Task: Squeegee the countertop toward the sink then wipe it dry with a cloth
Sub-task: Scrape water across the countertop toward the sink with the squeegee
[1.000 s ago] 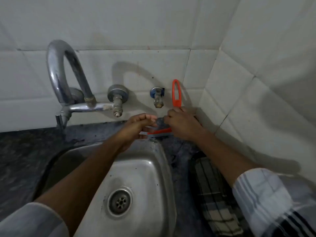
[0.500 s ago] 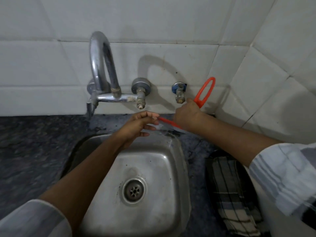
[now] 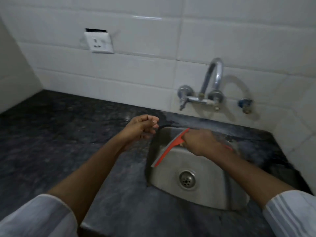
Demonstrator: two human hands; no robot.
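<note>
My right hand (image 3: 200,141) grips a red squeegee (image 3: 168,148) by its handle, holding it above the left side of the steel sink (image 3: 210,194). The grey-edged blade runs diagonally from the sink's back rim down toward its left rim. My left hand (image 3: 142,126) hovers over the dark stone countertop (image 3: 68,134) just left of the sink, fingers loosely curled, holding nothing. The cloth is out of view.
A chrome tap (image 3: 212,84) with two valves juts from the white tiled wall behind the sink, beside a small blue-handled valve (image 3: 245,104). A wall socket (image 3: 100,42) sits higher at the left. The side wall bounds the counter at far left.
The view has swung left, revealing the long countertop and socket. My right hand carried the squeegee from the back right corner to over the sink. My left hand let go of the blade and moved left.
</note>
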